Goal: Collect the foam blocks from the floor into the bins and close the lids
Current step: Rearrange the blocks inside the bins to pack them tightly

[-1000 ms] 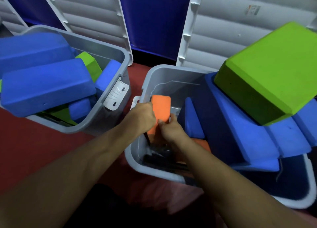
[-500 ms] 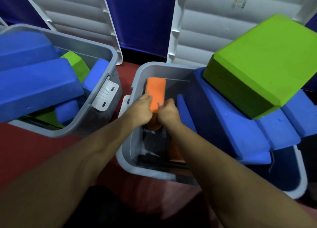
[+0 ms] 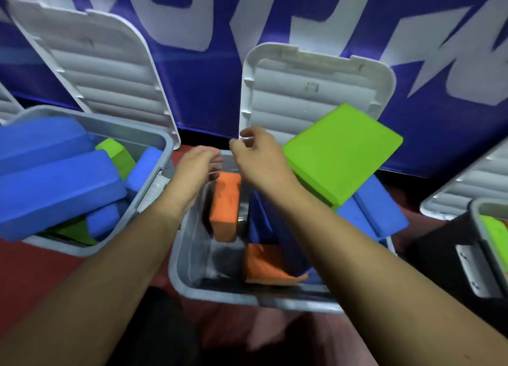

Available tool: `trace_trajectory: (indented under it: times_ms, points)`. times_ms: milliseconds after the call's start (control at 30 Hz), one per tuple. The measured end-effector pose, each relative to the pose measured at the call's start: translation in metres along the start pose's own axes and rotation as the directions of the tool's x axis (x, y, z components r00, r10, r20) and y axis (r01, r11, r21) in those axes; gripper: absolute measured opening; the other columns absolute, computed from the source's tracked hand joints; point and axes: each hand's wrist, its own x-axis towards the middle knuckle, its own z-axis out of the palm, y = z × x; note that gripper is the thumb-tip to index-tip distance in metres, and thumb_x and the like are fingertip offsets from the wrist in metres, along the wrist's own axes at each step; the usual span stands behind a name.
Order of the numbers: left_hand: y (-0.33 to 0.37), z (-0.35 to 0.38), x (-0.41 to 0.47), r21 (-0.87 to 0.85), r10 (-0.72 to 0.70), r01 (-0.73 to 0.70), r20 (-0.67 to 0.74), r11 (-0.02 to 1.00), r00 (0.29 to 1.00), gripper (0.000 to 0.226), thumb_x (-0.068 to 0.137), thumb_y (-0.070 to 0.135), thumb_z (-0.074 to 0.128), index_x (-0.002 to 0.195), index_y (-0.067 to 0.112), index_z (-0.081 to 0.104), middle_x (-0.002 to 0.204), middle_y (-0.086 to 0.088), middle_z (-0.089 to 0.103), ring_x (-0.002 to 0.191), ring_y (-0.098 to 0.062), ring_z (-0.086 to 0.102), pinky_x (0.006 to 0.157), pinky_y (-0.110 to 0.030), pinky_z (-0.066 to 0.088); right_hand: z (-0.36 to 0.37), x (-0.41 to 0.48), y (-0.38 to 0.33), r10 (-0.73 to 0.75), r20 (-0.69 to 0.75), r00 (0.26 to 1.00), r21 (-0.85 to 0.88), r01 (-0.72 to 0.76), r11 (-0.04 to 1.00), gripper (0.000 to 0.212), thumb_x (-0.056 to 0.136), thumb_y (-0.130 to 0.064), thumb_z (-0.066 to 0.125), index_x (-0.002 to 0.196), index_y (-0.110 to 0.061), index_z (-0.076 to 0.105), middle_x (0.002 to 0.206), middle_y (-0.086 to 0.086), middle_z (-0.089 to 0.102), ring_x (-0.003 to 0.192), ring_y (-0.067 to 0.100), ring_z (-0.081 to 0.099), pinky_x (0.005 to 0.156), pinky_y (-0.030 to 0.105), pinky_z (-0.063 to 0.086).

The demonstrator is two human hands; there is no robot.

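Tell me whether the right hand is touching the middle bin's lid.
Cannot tell. In the head view the right hand overlaps the lid at its lower corner, but blur hides contact or gap.

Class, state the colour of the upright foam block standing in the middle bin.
The upright block is orange; head view.

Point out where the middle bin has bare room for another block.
A gap shows in the middle bin between its left wall and the upright orange block, running forward to the near wall beside the lying orange block. The right half is crowded: blue blocks under the green block. The left bin is heaped.
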Motion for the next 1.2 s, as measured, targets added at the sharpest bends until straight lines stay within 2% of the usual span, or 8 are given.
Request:
trace_trajectory:
  times_ms: [167,400,567,700,767,833,967,1200]
  points:
    - [0.053,0.061,-0.015,0.155,0.022,-0.030,0.052,0.988,0.998,0.035,0.086,0.052,0.058,0.093,0.018,0.064,0.107,-0.006,0.068,0.100,-0.025,0.064,0.098,-0.047,0.050,-0.086,0.016,0.001,-0.139,-0.178,0.974,-0.188,0.105,0.977,0.040,0.087,-0.016,0.062,0.124,-0.002,0.058,0.120,0.018,0.062,0.113,0.032,0.057,0.097,0.038,0.043]
    - [0.033,0.115,-0.033,0.289,-0.024,-0.021,0.151,0.957,0.988,0.048,0.081,0.039,0.077,0.116,0.019,0.052,0.096,0.000,0.060,0.082,-0.015,0.054,0.067,-0.029,0.043,-0.170,0.024,0.086,0.112,-0.328,0.938,-0.500,-0.272,0.822,0.053,0.084,-0.022,0.061,0.136,-0.014,0.050,0.133,0.020,0.051,0.123,0.043,0.045,0.103,0.045,0.037]
    - [0.015,0.119,-0.027,0.270,0.093,-0.125,0.129,0.955,0.987,0.046,0.075,0.047,0.075,0.110,0.026,0.055,0.095,0.004,0.066,0.090,-0.019,0.063,0.081,-0.036,0.051,-0.181,0.025,0.124,0.418,-0.275,0.866,-0.144,-0.467,0.872,0.073,0.078,-0.050,0.071,0.131,-0.010,0.040,0.133,0.019,0.048,0.125,0.040,0.046,0.104,0.047,0.040]
    - [0.011,0.111,-0.030,-0.016,0.090,-0.089,0.099,0.996,0.991,0.027,0.090,0.017,0.066,0.114,0.022,0.056,0.095,0.000,0.064,0.080,-0.019,0.059,0.060,-0.025,0.047,-0.183,0.023,0.121,0.378,-0.364,0.851,0.100,-0.368,0.925,0.066,0.077,-0.047,0.069,0.126,-0.009,0.045,0.128,0.014,0.052,0.113,0.034,0.053,0.096,0.046,0.047]
    - [0.017,0.097,-0.032,-0.252,0.072,-0.064,0.024,0.966,0.997,0.028,0.093,0.006,0.056,0.117,0.018,0.056,0.093,-0.001,0.064,0.072,-0.014,0.060,0.054,-0.021,0.046,-0.186,0.024,0.104,0.305,-0.392,0.868,0.153,-0.265,0.952,0.040,0.080,-0.047,0.062,0.098,-0.012,0.057,0.100,0.008,0.055,0.090,0.029,0.054,0.076,0.038,0.048]
    - [0.021,0.073,-0.028,-0.404,0.073,-0.096,-0.072,0.910,0.995,0.025,0.093,0.005,0.050,0.113,0.017,0.058,0.093,-0.001,0.066,0.073,-0.012,0.062,0.064,-0.023,0.049,-0.183,0.022,0.076,0.185,-0.344,0.921,0.149,-0.141,0.979,0.038,0.083,-0.045,0.063,0.064,-0.018,0.044,0.071,0.001,0.044,0.069,0.021,0.041,0.057,0.031,0.035]
    - [0.018,0.024,-0.025,-0.540,-0.005,-0.005,-0.018,0.842,1.000,0.031,0.096,0.015,0.040,0.116,0.016,0.063,0.114,-0.007,0.070,0.101,-0.022,0.066,0.093,-0.036,0.050,-0.155,0.011,0.016,-0.015,-0.157,0.987,0.106,0.032,0.994,0.041,0.076,-0.053,0.071,0.079,-0.019,0.047,0.086,0.004,0.054,0.076,0.016,0.049,0.062,0.028,0.037]
    - [0.015,-0.016,-0.047,0.234,0.115,-0.088,-0.106,0.968,0.988,0.034,0.096,0.003,0.049,0.127,0.009,0.060,0.110,-0.005,0.067,0.066,0.012,0.062,0.058,-0.008,0.048,-0.081,-0.043,-0.015,-0.148,0.054,0.987,-0.040,0.151,0.988,0.051,0.078,-0.042,0.073,0.103,-0.016,0.038,0.103,0.007,0.050,0.092,0.025,0.048,0.068,0.031,0.032]
